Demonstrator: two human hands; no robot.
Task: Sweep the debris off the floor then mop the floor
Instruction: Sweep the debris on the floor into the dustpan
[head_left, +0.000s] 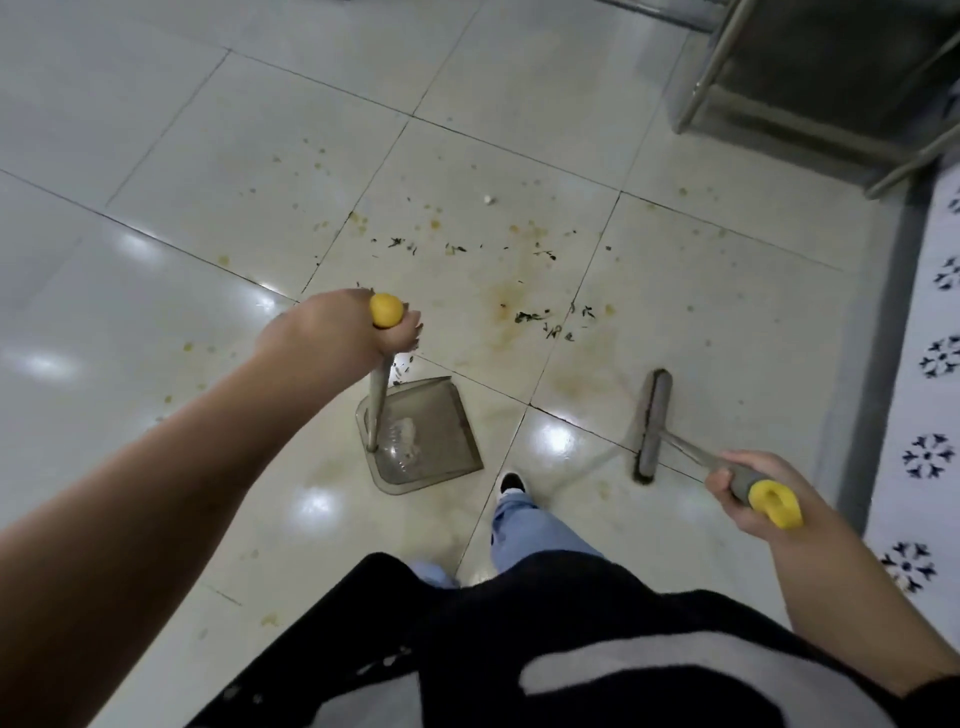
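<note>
My left hand (345, 330) grips the yellow-capped top of a grey dustpan's upright handle. The translucent dustpan (436, 441) sits on the floor below that hand, with a few pale bits inside. My right hand (753, 491) holds the grey broom handle just under its yellow end loop. The broom head (652, 423) rests on the tiles to the right of the dustpan, apart from it. Dark leafy debris (535, 316) and a small white scrap (488, 199) lie scattered beyond both tools, among yellow-brown stains (501, 301).
A metal-framed stand (810, 93) occupies the far right corner. A grey skirting strip (878, 332) and a patterned white tiled wall (935, 364) run along the right. My foot in a black-and-white shoe (511, 483) stands just behind the dustpan.
</note>
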